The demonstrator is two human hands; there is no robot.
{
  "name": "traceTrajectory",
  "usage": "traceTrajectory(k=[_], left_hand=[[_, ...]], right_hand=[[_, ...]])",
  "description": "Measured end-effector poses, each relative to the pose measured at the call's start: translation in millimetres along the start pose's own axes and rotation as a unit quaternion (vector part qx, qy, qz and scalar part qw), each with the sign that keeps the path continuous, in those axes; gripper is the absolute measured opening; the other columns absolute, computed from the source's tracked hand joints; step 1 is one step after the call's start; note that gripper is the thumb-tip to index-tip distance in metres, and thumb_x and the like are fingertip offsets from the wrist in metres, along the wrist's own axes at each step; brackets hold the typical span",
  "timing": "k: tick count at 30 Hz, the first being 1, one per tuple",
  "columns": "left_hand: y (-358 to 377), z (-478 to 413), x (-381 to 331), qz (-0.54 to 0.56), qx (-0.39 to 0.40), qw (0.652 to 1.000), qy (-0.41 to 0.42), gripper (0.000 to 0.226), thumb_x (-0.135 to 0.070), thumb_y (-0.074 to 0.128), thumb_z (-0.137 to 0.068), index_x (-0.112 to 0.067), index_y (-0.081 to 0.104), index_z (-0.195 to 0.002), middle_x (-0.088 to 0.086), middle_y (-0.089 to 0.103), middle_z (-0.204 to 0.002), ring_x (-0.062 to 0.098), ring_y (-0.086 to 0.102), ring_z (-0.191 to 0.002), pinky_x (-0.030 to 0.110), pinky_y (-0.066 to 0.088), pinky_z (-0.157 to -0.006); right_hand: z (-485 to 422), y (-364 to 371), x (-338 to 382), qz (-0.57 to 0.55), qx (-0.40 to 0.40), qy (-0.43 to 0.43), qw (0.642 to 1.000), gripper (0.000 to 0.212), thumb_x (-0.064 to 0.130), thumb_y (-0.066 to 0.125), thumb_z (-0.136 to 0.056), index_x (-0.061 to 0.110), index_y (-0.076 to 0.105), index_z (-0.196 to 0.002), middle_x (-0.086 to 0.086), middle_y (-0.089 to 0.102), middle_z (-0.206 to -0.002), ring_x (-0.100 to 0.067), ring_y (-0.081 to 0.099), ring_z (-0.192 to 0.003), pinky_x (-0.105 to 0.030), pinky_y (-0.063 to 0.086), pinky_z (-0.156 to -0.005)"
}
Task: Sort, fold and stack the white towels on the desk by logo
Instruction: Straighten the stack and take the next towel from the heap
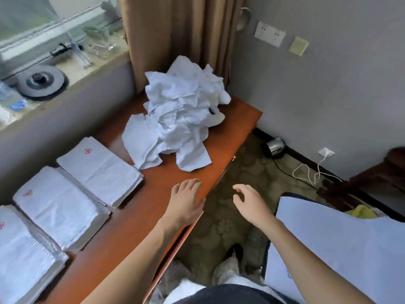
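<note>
Both bare forearms reach forward from the lower edge of the view. The left hand [188, 201] lies palm down, fingers nearly straight and slightly spread, holding nothing. The right hand [248, 202] hovers beside it, fingers loosely curled, empty.

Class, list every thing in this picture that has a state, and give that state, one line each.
Towel pile: unfolded, heaped at the far end of the desk.
Three towel stacks: folded, red logos up.
Left hand: open, empty, at the desk's edge.
Right hand: open, fingers loosely curled, empty.
</note>
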State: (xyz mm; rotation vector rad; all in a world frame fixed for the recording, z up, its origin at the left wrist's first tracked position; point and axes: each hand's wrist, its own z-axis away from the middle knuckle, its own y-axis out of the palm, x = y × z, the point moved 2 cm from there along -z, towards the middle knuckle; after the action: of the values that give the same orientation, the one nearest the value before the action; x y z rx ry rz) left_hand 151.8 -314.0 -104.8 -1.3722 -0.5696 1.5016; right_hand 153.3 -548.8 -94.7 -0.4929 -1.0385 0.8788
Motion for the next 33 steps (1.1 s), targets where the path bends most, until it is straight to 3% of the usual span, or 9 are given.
traceTrajectory(k=[8,15,24,33], left_hand=[[35.3,-60.6,-141.0,-0.058,0.075,0.993,0.066,0.051,-0.045,0.044,-0.106,-0.029,0.039,-0.154,-0.005,0.028,-0.166,0.018,0.015,-0.157,0.050,0.009,-0.127],[53.2,-111.6,-235.0,-0.085,0.085,0.985,0.127,0.054,-0.046,0.044,-0.106,-0.029,0.036,-0.157,-0.006,0.024,-0.168,0.017,0.009,-0.158,0.049,0.004,-0.129],[48.0,-194.9,-259.4,-0.070,0.037,0.980,0.182,0.045,-0.039,0.046,-0.104,-0.026,0.050,-0.146,-0.007,0.046,-0.157,0.013,0.033,-0.149,0.040,0.020,-0.125],[23.6,-320.7,-247.4,-0.045,0.060,0.976,0.204,0.047,-0.041,0.049,-0.104,-0.026,0.047,-0.149,-0.005,0.042,-0.159,0.016,0.028,-0.152,0.048,0.018,-0.126]], right_hand=[[23.4,-82.1,-115.3,-0.054,-0.056,0.045,0.996,0.037,0.028,0.050,-0.105,0.023,0.056,-0.141,0.002,0.056,-0.144,-0.020,0.059,-0.124,-0.039,0.048,-0.107],[31.7,-136.2,-183.4,-0.099,-0.100,0.079,0.987,0.037,0.033,0.051,-0.105,0.026,0.055,-0.141,0.005,0.054,-0.149,-0.019,0.052,-0.134,-0.036,0.047,-0.110],[-17.8,-176.6,-202.1,-0.112,-0.120,0.083,0.983,0.036,0.031,0.052,-0.104,0.023,0.058,-0.139,0.005,0.057,-0.145,-0.017,0.055,-0.129,-0.031,0.047,-0.104],[-124.6,-227.6,-167.9,-0.083,-0.140,0.114,0.980,0.036,0.033,0.052,-0.102,0.026,0.060,-0.136,0.007,0.059,-0.140,-0.016,0.054,-0.130,-0.038,0.044,-0.110]])
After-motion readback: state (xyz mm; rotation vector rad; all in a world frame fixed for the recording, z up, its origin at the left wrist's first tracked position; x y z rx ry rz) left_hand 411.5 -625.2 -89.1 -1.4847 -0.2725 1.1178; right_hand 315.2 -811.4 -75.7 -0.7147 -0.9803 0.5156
